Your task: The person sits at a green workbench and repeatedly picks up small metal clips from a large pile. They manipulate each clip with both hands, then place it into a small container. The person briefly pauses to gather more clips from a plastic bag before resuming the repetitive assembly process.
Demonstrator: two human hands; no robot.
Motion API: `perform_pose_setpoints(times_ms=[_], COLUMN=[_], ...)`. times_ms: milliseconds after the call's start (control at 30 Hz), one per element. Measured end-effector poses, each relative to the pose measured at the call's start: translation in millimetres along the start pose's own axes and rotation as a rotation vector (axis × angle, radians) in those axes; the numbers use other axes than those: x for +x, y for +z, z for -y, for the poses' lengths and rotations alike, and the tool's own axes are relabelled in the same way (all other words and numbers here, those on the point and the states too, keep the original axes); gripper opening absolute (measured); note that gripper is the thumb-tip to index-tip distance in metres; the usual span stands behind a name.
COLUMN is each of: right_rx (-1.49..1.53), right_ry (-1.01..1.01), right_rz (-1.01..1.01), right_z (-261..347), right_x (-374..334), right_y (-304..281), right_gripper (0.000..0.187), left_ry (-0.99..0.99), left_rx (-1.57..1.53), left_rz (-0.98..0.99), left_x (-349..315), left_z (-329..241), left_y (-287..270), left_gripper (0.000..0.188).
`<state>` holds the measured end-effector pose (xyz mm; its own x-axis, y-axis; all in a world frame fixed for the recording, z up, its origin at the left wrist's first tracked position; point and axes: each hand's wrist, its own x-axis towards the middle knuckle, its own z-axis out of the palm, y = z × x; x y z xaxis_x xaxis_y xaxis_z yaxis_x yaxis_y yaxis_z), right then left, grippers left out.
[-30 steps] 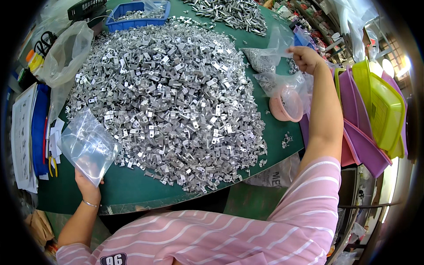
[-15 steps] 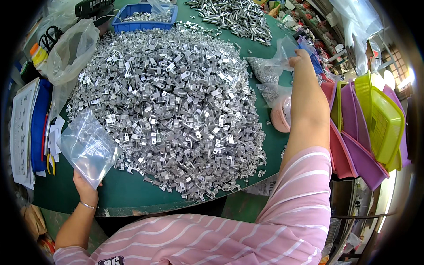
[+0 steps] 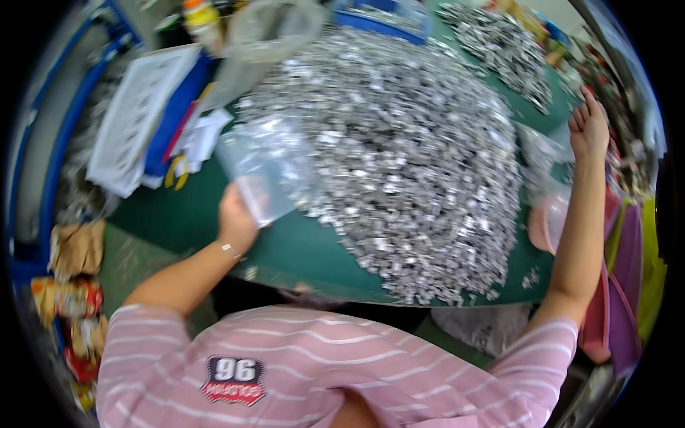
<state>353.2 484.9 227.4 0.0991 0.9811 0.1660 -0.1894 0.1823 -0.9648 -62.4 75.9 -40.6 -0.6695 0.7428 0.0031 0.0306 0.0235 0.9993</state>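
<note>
My left hand (image 3: 237, 217) grips the lower corner of a clear flat plastic bag (image 3: 267, 167) near the table's front edge. The bag looks empty and lies over the left side of a large heap of small silvery metal parts (image 3: 414, 164). My right arm reaches out along the far right. My right hand (image 3: 589, 128) has its fingers curled, the index finger less bent; whatever they hold is blurred. Beside it are clear bags of small parts (image 3: 536, 148) and a pink bowl (image 3: 548, 222).
A blue bin (image 3: 382, 24) and a second pile of metal pieces (image 3: 499, 44) stand at the back. Papers (image 3: 139, 114), a blue folder (image 3: 175, 118) and a yellow-capped bottle (image 3: 205, 27) are at left. Purple baskets (image 3: 624, 278) stack at right; brown paper (image 3: 76, 250) lies lower left.
The whole view has swung left, so the table appears further right and is blurred. My left hand still holds the clear bag. My right hand's curled fingers now show more plainly.
</note>
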Motion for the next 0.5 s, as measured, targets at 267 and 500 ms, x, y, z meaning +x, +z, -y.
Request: perform_pose_setpoints(times_ms=[267,500], right_rx=[-0.627,0.0], right_ry=[-0.048,0.788], right_rz=[1.213,0.923], right_z=[-62,-151], right_x=[-265,-349], right_y=[152,206], right_gripper=[0.034,0.094], left_ry=[-0.34,-0.285], left_rx=[-0.818,-1.011], left_rz=[0.041,0.14], left_x=[19,33], left_z=[-39,-22], left_y=[0,-31], left_gripper=[0.064,0.016])
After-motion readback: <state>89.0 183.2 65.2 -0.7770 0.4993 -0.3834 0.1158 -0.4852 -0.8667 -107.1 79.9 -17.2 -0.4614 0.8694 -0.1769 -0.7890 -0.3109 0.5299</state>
